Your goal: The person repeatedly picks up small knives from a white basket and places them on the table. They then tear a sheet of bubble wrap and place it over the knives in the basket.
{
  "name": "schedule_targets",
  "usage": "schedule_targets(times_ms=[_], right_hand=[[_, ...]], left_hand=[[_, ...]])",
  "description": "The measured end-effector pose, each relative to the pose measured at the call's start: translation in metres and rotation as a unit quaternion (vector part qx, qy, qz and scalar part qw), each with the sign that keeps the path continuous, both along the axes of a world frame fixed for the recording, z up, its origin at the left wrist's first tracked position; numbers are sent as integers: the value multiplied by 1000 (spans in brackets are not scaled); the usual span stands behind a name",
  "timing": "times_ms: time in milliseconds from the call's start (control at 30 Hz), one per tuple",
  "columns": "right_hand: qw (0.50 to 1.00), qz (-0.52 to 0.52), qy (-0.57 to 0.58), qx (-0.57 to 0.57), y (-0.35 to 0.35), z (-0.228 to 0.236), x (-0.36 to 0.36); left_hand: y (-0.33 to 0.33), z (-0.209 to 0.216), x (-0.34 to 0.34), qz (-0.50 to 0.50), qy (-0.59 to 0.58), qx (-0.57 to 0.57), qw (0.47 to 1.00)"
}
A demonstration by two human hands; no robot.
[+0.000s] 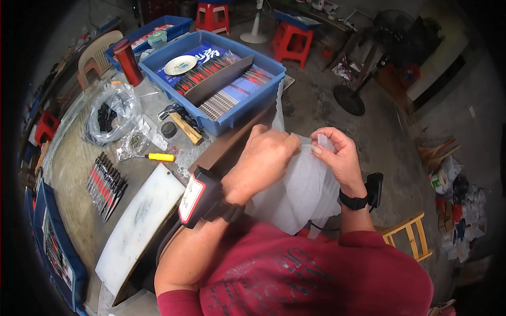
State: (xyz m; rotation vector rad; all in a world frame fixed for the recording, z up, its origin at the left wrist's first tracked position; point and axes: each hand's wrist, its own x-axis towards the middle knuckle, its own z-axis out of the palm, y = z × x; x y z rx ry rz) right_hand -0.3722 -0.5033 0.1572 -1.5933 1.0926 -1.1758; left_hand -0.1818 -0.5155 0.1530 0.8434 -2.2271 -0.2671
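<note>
A thin, whitish see-through plastic bag (305,192) hangs crumpled in front of my red shirt. Its upper edge is pinched by my right hand (340,155), thumb against fingers, with a small flap standing up between them. Close by on the left, my left hand (266,152) is closed on the same edge; its fingertips are partly hidden behind the knuckles. Left of my hands, on the table, stands a blue plastic crate (216,126) holding rows of red-and-black handled tools (203,76), a brown divider and a white dish (180,65).
A white board (139,224) lies at the near table edge. Beyond it are a row of red-and-black tools (105,184), a yellow-handled screwdriver (161,157), a wooden-handled hammer (184,126), a clear bag (113,113) and a red flask (128,63). A fan (349,99) stands on the floor.
</note>
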Motion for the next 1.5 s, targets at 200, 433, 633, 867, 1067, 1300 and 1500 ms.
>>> schedule_targets(times_ms=[200, 433, 633, 867, 1067, 1300, 1500], right_hand=[[999, 21, 33, -7, 1, -4, 4], [997, 59, 43, 34, -1, -8, 7], [998, 38, 42, 9, -1, -16, 14], [999, 22, 20, 28, 0, -19, 19], [999, -14, 3, 31, -2, -24, 21], [999, 21, -22, 38, 0, -21, 13], [996, 51, -11, 78, -3, -21, 1]], left_hand=[[2, -6, -3, -5, 7, 10, 1000], [3, -11, -3, -3, 10, 25, 1000], [4, -15, -2, 16, 36, 9, 999], [8, -21, -5, 51, 47, -31, 997], [11, -21, -6, 44, 62, -50, 996], [8, -23, -6, 46, 87, -22, 995], [9, -21, -6, 39, 107, -40, 993]])
